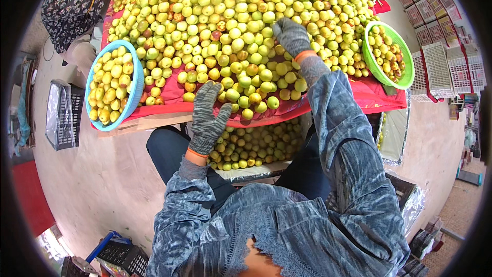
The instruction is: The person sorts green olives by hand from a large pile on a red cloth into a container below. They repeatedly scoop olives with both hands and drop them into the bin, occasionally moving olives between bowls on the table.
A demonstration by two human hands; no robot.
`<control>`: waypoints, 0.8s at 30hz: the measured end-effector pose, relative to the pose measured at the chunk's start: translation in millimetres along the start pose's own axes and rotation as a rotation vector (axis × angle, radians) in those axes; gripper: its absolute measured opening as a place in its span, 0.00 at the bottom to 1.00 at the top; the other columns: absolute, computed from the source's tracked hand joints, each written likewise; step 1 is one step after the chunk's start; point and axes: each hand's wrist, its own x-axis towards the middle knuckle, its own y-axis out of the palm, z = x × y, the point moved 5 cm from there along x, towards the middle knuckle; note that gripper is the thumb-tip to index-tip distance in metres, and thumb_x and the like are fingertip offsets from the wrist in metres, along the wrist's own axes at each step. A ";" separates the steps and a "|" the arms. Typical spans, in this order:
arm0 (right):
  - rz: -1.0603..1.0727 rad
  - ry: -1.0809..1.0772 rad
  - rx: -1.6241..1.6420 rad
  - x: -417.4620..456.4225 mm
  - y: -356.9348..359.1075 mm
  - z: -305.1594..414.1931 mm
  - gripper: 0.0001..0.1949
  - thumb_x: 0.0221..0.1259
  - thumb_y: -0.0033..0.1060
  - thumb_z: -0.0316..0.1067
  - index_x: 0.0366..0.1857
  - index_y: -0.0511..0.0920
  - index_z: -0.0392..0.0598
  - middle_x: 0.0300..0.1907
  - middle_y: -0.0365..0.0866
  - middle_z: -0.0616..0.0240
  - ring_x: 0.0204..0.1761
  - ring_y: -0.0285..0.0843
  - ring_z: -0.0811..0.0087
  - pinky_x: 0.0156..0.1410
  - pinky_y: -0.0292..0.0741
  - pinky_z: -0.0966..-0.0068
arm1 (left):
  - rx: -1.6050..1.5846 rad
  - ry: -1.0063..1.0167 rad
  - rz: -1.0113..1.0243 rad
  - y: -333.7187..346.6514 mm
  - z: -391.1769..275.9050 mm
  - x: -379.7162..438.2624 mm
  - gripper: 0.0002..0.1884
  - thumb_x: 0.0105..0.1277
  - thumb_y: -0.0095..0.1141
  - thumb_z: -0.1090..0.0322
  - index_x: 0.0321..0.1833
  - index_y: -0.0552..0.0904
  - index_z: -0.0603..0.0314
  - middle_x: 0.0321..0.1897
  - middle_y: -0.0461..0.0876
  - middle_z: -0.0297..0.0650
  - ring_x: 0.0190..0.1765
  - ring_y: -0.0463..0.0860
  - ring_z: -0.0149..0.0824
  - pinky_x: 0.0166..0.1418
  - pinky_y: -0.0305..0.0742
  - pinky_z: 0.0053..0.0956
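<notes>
A large heap of yellow-green jujube-like fruits [230, 27] covers a table with a red cloth [384, 98]. My left hand [209, 117], in a grey knitted glove, rests at the heap's near edge, fingers extended and thumb apart, beside a few fruits. My right hand [292, 37], gloved alike, reaches farther into the heap, palm down with fingers bent; whether it grips a fruit is hidden. Below the table edge, between my knees, a lined crate [250, 173] holds more of the fruits.
A blue basket [139, 84] of fruits stands at the table's left corner, a green basket [410, 71] at the right. Another person [75, 19] is at the upper left. A black crate [63, 115] sits on the floor at left; white plastic baskets [438, 69] are stacked at right.
</notes>
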 end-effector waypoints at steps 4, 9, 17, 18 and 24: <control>-0.350 -0.277 0.052 50.4 -27.6 36.2 0.15 0.60 0.50 0.44 0.44 0.80 0.49 0.43 0.81 0.53 0.45 0.80 0.54 0.53 0.75 0.61 | -0.014 -0.032 -0.041 -11.9 6.4 1.5 0.23 0.55 0.64 0.72 0.56 0.77 0.61 0.60 0.71 0.49 0.64 0.70 0.47 0.67 0.65 0.38; -0.144 -0.161 -0.266 107.5 -8.2 76.5 0.15 0.56 0.49 0.33 0.47 0.79 0.51 0.48 0.78 0.48 0.50 0.79 0.52 0.54 0.76 0.60 | -0.090 -0.073 -0.032 -16.4 0.5 4.7 0.20 0.56 0.62 0.73 0.53 0.78 0.61 0.61 0.71 0.49 0.64 0.70 0.47 0.68 0.64 0.38; 0.101 -0.039 -0.340 98.5 -0.9 58.1 0.18 0.62 0.54 0.37 0.56 0.77 0.52 0.59 0.75 0.58 0.59 0.75 0.56 0.58 0.76 0.57 | -0.254 -0.121 -0.017 -14.2 -4.1 2.5 0.18 0.60 0.58 0.77 0.54 0.77 0.63 0.60 0.72 0.46 0.66 0.68 0.42 0.70 0.60 0.36; 0.146 -0.045 -0.341 96.1 -2.0 55.2 0.18 0.62 0.54 0.37 0.56 0.77 0.52 0.59 0.75 0.59 0.59 0.75 0.58 0.59 0.76 0.56 | -0.306 -0.154 -0.040 -11.3 -3.2 3.2 0.18 0.58 0.60 0.76 0.54 0.78 0.63 0.58 0.75 0.46 0.62 0.72 0.43 0.68 0.63 0.35; -0.087 -0.185 0.308 -10.9 -16.2 68.1 0.15 0.61 0.52 0.43 0.46 0.73 0.46 0.41 0.80 0.50 0.44 0.80 0.53 0.49 0.75 0.59 | -1.475 -0.801 0.012 32.1 -0.6 17.5 0.22 0.69 0.52 0.54 0.61 0.72 0.58 0.54 0.77 0.45 0.56 0.78 0.44 0.61 0.74 0.41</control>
